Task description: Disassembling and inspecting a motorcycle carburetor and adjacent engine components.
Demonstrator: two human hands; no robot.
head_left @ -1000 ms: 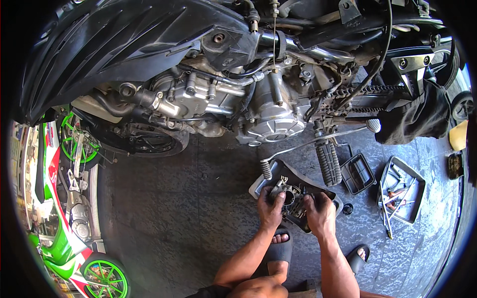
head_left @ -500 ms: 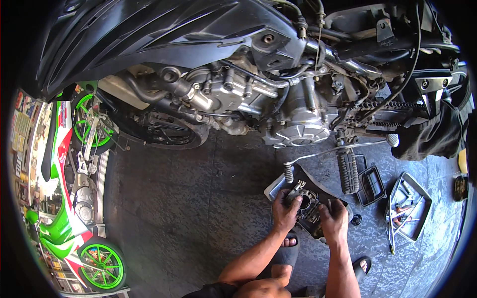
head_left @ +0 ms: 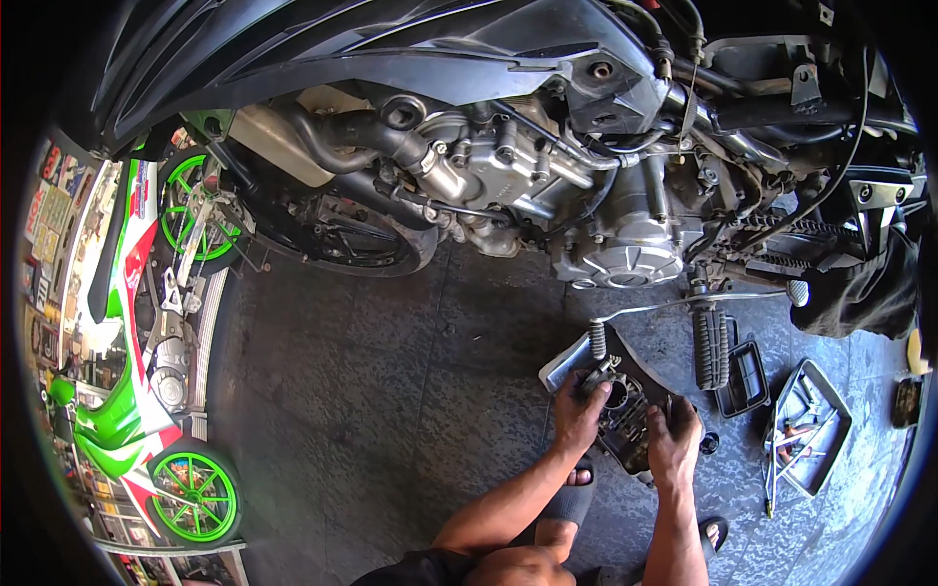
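My left hand grips the left end of a dark metal carburetor-like part with a round bore, thumb on its upper side. My right hand is closed around the part's right end, thumb pointing up. The part sits over a dark, irregular tray below a bent metal lever of the motorcycle. Whether it rests on the tray or is just above it, I cannot tell.
A black motorcycle's engine spans the top. To my right lie a rectangular black container, a small round black piece and a tray of tools. A green, white and red motorcycle stands at left. My sandalled feet are below.
The whole scene, hands included, has shifted rightward in the picture as the head view moved. Both hands keep their grip on the metal part.
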